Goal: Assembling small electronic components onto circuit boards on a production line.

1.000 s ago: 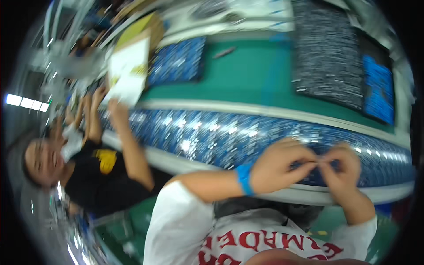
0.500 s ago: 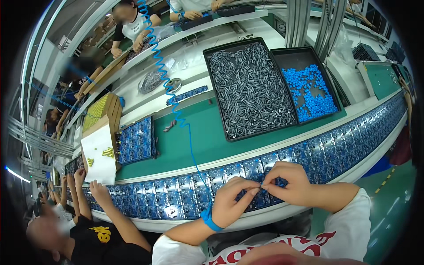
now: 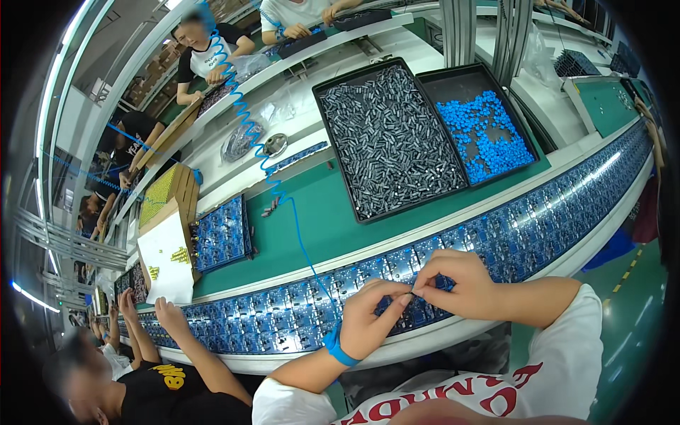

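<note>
Over the row of blue circuit boards (image 3: 283, 312), my two hands meet fingertip to fingertip. My left hand (image 3: 372, 319) is closed in a pinch, and so is my right hand (image 3: 459, 287). Between them shows a small dark component (image 3: 411, 292), mostly covered by the fingers; its exact kind cannot be made out. A blue wrist strap (image 3: 338, 347) circles my left wrist, and its coiled blue cord (image 3: 244, 113) runs up past the far side of the bench.
Beyond the boards stand a black tray of grey cylindrical components (image 3: 389, 142) and a smaller tray of blue disc-shaped parts (image 3: 489, 134). At left are stacked blue boards (image 3: 223, 234) and white paper with yellow parts (image 3: 166, 258). A co-worker's hands (image 3: 170, 315) reach over the line nearby.
The view has shifted slightly, so the trays sit a little further left. My hands keep their pinch, fingertips together around the small dark component.
</note>
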A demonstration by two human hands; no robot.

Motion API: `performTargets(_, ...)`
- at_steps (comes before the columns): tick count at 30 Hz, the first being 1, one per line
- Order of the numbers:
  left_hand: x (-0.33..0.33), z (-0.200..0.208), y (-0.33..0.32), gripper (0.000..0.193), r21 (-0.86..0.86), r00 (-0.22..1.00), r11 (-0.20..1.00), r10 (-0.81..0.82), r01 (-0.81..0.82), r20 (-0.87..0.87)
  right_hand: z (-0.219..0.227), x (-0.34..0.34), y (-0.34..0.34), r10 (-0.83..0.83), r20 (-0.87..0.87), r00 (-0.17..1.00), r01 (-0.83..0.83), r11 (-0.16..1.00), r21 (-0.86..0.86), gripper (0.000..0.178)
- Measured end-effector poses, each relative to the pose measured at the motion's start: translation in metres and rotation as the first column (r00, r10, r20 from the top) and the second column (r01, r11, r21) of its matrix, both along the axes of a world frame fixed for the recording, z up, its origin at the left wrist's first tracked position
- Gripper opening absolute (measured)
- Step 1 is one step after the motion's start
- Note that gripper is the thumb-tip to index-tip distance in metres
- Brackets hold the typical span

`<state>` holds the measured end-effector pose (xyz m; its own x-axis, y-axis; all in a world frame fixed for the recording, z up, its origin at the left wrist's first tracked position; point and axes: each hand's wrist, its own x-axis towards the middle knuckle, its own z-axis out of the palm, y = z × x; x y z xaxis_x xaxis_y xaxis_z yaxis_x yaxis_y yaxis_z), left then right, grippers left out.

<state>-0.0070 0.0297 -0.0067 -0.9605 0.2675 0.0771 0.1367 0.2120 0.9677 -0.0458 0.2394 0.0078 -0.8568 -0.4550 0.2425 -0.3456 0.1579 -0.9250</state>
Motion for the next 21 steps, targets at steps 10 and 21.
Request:
performTargets(10,-0.0004,-0.0043,-0.0021,0.014,0.061,0.998,0.997,0.044,-0.046,0.035,-0.002,0.0011,-0.0017,0.006,-0.05,0.999,-0.007,1.0,-0.02,0.011)
performTargets(21,-0.0007,-0.0051,-0.0019,0.013,0.028,0.999,0.999,0.016,-0.017,0.033,-0.0032,0.0004,-0.0018,-0.017,-0.066,0.998,0.019,0.999,0.034,0.01)
